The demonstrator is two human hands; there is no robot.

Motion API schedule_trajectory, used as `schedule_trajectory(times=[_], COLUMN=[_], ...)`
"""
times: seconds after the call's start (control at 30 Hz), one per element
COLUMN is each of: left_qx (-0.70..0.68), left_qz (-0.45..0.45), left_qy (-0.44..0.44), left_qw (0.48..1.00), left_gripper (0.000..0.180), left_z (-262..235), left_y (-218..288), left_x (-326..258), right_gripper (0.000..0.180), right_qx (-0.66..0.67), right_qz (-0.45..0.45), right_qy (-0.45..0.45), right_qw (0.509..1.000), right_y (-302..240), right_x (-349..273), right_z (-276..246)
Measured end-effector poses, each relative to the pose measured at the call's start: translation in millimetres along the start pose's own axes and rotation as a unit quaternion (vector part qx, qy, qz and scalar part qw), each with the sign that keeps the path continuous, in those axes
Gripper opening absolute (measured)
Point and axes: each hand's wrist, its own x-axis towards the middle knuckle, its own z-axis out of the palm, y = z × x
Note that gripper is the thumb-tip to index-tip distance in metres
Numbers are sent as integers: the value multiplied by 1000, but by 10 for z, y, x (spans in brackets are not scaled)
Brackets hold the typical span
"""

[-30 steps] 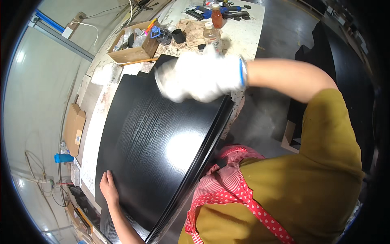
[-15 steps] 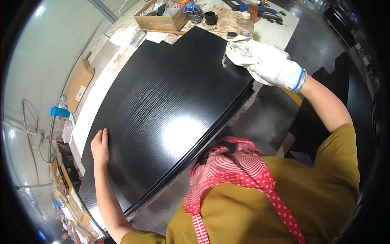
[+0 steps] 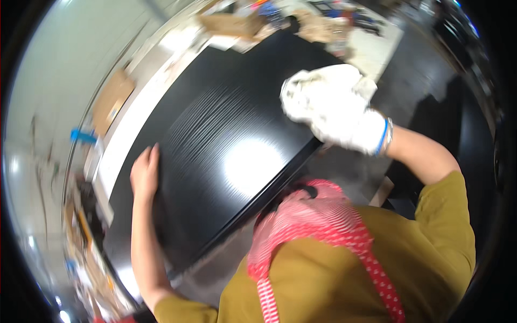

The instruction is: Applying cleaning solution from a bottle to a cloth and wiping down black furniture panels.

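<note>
A glossy black wood-grained panel (image 3: pixel 215 156) lies on top of a stack of similar dark panels, with a bright reflection on it. My bare left hand (image 3: pixel 144 173) grips its left edge, thumb on the upper face and the other fingers partly hidden over the edge. My right hand (image 3: pixel 350 121) wears a white knit glove with a blue cuff. It is closed on a bunched white cloth (image 3: pixel 307 94) over the panel's right end. Blur hides whether the cloth touches the surface.
Beyond the stack, the worktable holds a cardboard box (image 3: pixel 229 24) of odds and ends, brown paper (image 3: pixel 318 27), a blurred bottle (image 3: pixel 338 44) and tools (image 3: pixel 369 24). A flat piece of cardboard (image 3: pixel 113 102) and a blue object (image 3: pixel 83 135) are at left. Dark panels (image 3: pixel 431 140) stand at right.
My right hand has moved nearer to me and slightly left with the cloth, off the far right corner. The whole view has shifted and blurred; my left hand keeps to the panel's left edge.
</note>
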Motion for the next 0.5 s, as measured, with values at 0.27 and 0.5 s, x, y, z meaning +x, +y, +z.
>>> schedule_trajectory(times=[0.27, 0.5], left_qx=[16, 55], left_qz=[79, -122], left_qy=[-46, 4], left_qw=[996, 991], left_gripper=[48, 62], left_z=[-381, -614], left_y=[-1195, -2327], left_x=[-31, -561], right_gripper=[36, 24], right_qx=[171, 223], right_qz=[-52, -95], right_qy=[-39, -59], right_qw=[983, 968], right_y=[-431, -1422], right_x=[482, 1278], right_z=[591, 978])
